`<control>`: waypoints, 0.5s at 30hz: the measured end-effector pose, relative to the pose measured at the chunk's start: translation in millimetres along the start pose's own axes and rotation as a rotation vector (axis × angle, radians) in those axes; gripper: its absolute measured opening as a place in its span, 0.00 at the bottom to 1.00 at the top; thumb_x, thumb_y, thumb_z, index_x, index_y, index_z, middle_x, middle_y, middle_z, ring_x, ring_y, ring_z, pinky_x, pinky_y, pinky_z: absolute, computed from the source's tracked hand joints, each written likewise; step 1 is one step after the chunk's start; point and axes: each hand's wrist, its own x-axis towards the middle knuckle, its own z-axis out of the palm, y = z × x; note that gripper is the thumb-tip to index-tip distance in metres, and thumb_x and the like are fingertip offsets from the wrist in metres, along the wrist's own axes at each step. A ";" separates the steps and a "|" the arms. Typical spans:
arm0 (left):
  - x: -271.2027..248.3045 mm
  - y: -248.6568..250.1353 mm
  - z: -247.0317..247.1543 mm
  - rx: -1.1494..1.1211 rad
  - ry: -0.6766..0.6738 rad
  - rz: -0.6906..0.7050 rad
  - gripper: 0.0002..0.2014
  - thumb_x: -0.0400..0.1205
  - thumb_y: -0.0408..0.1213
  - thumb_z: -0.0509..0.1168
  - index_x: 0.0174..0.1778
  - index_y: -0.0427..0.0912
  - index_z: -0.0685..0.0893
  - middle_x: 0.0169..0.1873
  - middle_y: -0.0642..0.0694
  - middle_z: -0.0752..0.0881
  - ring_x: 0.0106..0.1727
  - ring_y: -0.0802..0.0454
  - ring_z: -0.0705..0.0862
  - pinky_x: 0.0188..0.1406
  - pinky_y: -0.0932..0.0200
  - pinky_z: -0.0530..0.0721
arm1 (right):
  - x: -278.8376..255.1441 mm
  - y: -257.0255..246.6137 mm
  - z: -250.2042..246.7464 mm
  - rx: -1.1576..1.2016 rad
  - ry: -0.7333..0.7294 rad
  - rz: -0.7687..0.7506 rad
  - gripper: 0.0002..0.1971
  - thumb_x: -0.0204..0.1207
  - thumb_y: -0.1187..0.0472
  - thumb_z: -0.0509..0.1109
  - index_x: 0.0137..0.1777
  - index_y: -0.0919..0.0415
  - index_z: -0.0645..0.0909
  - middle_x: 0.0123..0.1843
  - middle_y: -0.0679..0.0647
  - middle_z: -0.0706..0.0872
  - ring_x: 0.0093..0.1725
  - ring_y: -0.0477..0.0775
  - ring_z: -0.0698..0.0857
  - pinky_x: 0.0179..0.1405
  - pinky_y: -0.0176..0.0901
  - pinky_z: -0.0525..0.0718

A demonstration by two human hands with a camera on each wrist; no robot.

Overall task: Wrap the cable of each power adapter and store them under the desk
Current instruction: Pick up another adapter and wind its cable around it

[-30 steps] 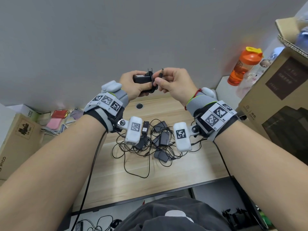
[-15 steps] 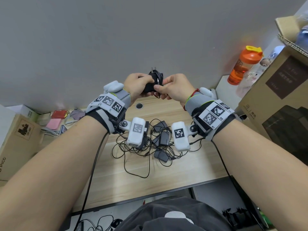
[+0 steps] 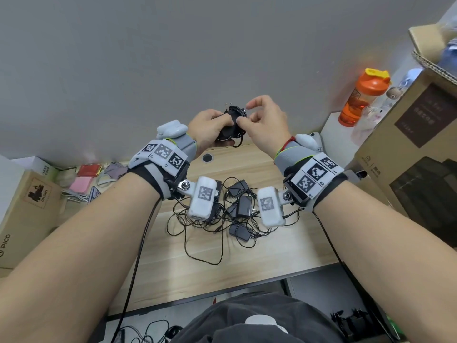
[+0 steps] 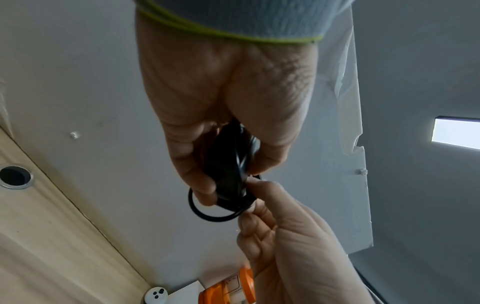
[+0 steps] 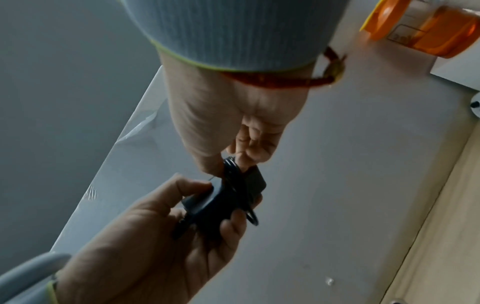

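Note:
Raised in front of the grey wall, my left hand (image 3: 212,127) grips a black power adapter (image 3: 231,127) with its thin cable wound around the body; its prongs point up. My right hand (image 3: 257,120) pinches the wound cable (image 5: 233,179) at the adapter's top with thumb and forefinger, the index finger lifted. A small loop of cable (image 4: 207,216) hangs below the left fingers (image 4: 202,185). Below, on the wooden desk (image 3: 284,248), lies a tangle of several more black adapters (image 3: 243,206) with loose cables.
An orange bottle (image 3: 358,97) stands at the back right beside a large cardboard box (image 3: 415,174). Another cardboard box (image 3: 22,214) and small packets (image 3: 81,179) sit at the left. A cable hole (image 3: 207,158) is in the desk's back. More cables lie on the floor under the desk.
Both hands have moved slightly together and turned the adapter. The loose cable end held by the right hand a second ago now lies wound against the adapter.

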 end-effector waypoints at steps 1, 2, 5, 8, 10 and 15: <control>-0.1 -0.1 0.6 -0.006 -0.017 -0.008 0.03 0.82 0.31 0.62 0.44 0.36 0.80 0.44 0.36 0.83 0.39 0.45 0.86 0.35 0.58 0.88 | -1.1 -0.1 -1.2 -0.022 0.011 -0.038 0.12 0.69 0.58 0.72 0.51 0.50 0.75 0.28 0.47 0.82 0.41 0.55 0.83 0.46 0.46 0.79; -0.8 0.2 1.3 -0.022 -0.027 -0.018 0.04 0.82 0.31 0.61 0.44 0.35 0.80 0.42 0.36 0.83 0.36 0.45 0.85 0.33 0.59 0.86 | -1.7 0.1 -2.4 -0.037 0.017 -0.073 0.12 0.70 0.58 0.72 0.52 0.50 0.75 0.28 0.48 0.82 0.39 0.55 0.81 0.43 0.44 0.75; -1.6 -0.2 1.7 -0.069 0.002 -0.035 0.08 0.81 0.32 0.62 0.48 0.33 0.83 0.40 0.35 0.86 0.30 0.43 0.84 0.27 0.59 0.83 | -0.7 0.1 -5.1 -0.061 0.004 -0.119 0.10 0.72 0.52 0.76 0.51 0.51 0.82 0.28 0.48 0.82 0.32 0.48 0.78 0.38 0.39 0.74; -0.3 -0.6 -0.9 -0.078 0.062 -0.051 0.12 0.79 0.34 0.62 0.52 0.31 0.84 0.40 0.33 0.86 0.25 0.44 0.82 0.24 0.60 0.79 | 0.6 1.9 -8.5 0.016 -0.069 -0.119 0.09 0.74 0.51 0.77 0.52 0.50 0.86 0.31 0.46 0.83 0.29 0.44 0.79 0.34 0.37 0.81; -1.8 0.7 -3.4 -0.136 0.068 -0.073 0.12 0.80 0.35 0.61 0.53 0.31 0.82 0.40 0.32 0.85 0.23 0.45 0.80 0.22 0.62 0.77 | 1.1 3.6 -11.5 0.064 -0.107 -0.148 0.06 0.77 0.56 0.74 0.53 0.50 0.87 0.37 0.48 0.84 0.30 0.46 0.81 0.33 0.43 0.86; -2.9 -0.4 -12.2 -0.192 0.011 -0.079 0.17 0.82 0.50 0.67 0.52 0.38 0.85 0.38 0.39 0.85 0.24 0.48 0.79 0.22 0.64 0.75 | 2.2 7.7 -18.4 0.149 -0.143 -0.202 0.08 0.75 0.60 0.75 0.47 0.43 0.86 0.53 0.53 0.88 0.43 0.51 0.89 0.51 0.54 0.90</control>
